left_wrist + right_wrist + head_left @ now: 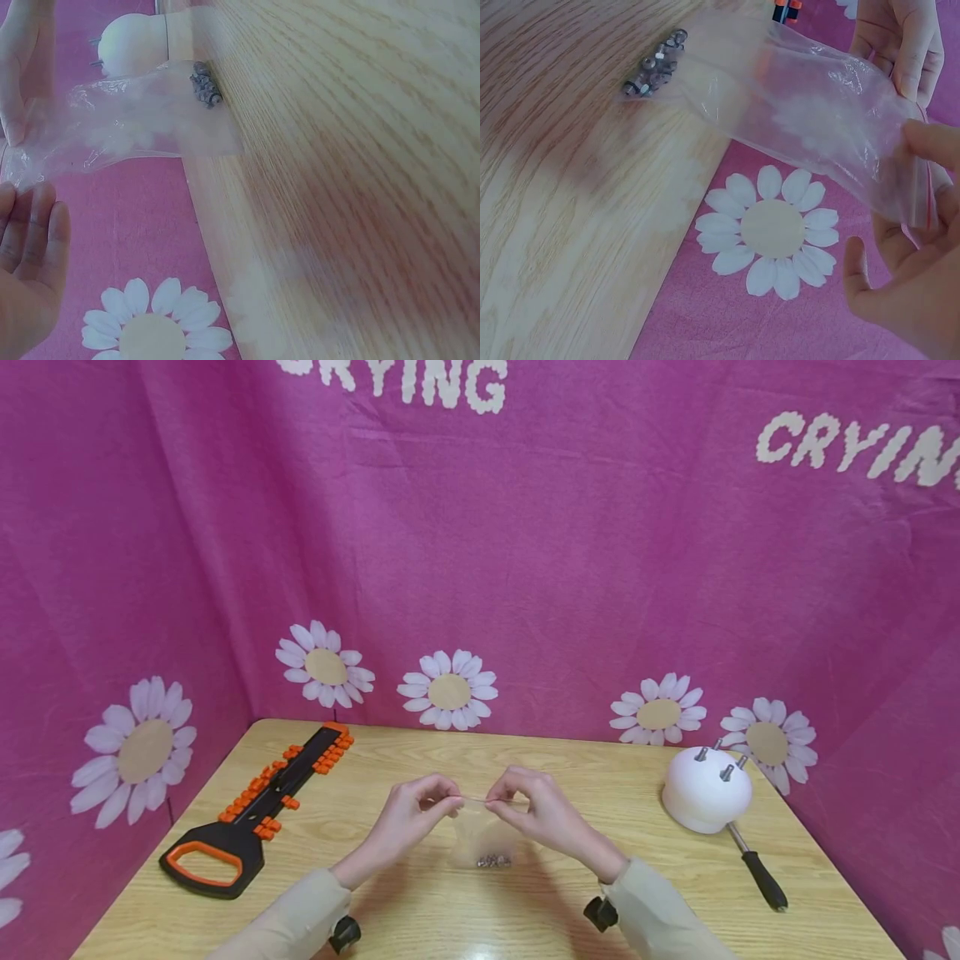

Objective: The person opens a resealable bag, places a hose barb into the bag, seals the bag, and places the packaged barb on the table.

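Both hands hold up a clear zip bag [486, 835] by its top edge, near the middle of the table. My left hand [417, 810] pinches the left end of that edge and my right hand [534, 803] pinches the right end. A red line [928, 176] runs along the bag's top in the right wrist view. Small metal screws or bolts [656, 64] lie heaped in the bag's bottom, close to the tabletop. The left wrist view shows the same dark metal pieces [204, 85] and the bag hanging between the hands.
On the left of the wooden table [390, 752] lies a black holder [281, 785] with orange clips and an orange-rimmed handle. To the right stands a white rounded object [705, 793] with metal posts on top. A black-handled screwdriver [763, 878] lies beside it. A pink cloth [525, 568] hangs behind.
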Motion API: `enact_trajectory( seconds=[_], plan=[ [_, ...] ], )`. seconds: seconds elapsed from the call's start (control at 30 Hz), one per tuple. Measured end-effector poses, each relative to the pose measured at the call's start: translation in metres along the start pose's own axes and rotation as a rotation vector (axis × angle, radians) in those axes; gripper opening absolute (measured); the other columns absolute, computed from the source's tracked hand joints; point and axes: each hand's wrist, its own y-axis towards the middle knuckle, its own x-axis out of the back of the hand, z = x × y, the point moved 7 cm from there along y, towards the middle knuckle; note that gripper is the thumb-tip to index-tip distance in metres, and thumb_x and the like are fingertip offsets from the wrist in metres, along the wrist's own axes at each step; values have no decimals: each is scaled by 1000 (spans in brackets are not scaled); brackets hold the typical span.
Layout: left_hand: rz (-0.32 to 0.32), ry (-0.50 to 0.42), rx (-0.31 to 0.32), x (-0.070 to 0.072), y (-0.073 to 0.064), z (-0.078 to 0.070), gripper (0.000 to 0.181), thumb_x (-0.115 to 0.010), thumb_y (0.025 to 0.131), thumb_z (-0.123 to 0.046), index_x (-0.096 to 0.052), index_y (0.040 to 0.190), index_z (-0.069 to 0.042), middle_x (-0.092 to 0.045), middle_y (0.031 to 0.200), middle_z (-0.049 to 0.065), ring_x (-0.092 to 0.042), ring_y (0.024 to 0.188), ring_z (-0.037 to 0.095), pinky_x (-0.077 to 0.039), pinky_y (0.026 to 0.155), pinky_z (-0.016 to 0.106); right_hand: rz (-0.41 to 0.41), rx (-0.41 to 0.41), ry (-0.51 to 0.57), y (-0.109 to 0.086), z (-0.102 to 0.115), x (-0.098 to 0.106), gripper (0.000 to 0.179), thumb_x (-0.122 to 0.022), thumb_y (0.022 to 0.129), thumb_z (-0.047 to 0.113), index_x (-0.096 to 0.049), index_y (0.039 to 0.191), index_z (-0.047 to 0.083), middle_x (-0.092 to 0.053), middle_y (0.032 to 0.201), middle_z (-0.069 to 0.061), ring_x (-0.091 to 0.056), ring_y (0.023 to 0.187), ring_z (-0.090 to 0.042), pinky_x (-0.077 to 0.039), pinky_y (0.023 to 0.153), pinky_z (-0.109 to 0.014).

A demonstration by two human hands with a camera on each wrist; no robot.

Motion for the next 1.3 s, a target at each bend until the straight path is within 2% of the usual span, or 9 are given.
enact_trajectory(
  seconds=[0.3, 0.47, 0.6, 0.73, 0.9, 1.1, 1.3],
  plan=[
    [5, -13, 6, -2, 0, -1, 7, -69, 93, -16, -69, 93, -9, -74, 87, 7, -67, 74, 7, -56, 69, 20, -6, -68, 23, -5, -8, 8, 11, -78, 84, 17, -69, 79, 16, -67, 76, 5, -54, 72, 1, -52, 66, -25],
    [0, -17, 53, -1, -1, 4, 8, -68, 93, -17, -69, 93, -10, -73, 88, 9, -68, 75, 8, -55, 69, 19, 0, -35, 20, -9, -10, 12, 4, -73, 88, 9, -72, 86, 12, -70, 83, 1, -59, 77, -4, -55, 71, -25],
    [-13, -23, 85, 3, -1, 7, 7, -68, 93, -17, -69, 93, -10, -73, 89, 13, -69, 75, 10, -56, 71, 21, 6, -20, 11, -11, -10, 16, 8, -70, 89, 4, -73, 91, 10, -71, 87, -1, -62, 81, -8, -56, 74, -25],
    [-4, -34, 86, 3, 0, 8, 9, -69, 93, -18, -69, 94, -9, -73, 90, 15, -69, 76, 11, -56, 71, 22, -18, -68, -10, -13, -15, 19, 5, -74, 88, 10, -72, 86, 14, -68, 81, 3, -58, 74, -2, -53, 65, -22],
    [-8, -25, 100, 3, -1, 9, 8, -69, 93, -18, -68, 94, -10, -73, 89, 9, -69, 75, 10, -54, 70, 18, -55, -104, -48, -16, -20, 23, 13, -79, 83, 18, -68, 77, 19, -64, 73, 9, -50, 68, 4, -45, 56, -17],
    [-7, -28, 115, 3, -2, 11, 8, -68, 94, -18, -68, 94, -10, -73, 88, 7, -69, 75, 11, -55, 71, 20, -75, -80, -54, -18, -22, 25, 12, -79, 83, 18, -69, 77, 19, -66, 73, 9, -51, 67, 4, -46, 55, -18],
    [-11, -47, 129, 5, -1, 11, 9, -67, 94, -18, -68, 95, -9, -72, 87, 8, -69, 75, 12, -58, 74, 29, -76, -39, -61, -20, -22, 28, 2, -74, 88, 13, -74, 87, 13, -72, 82, 2, -63, 75, -3, -54, 65, -24]
  ],
)
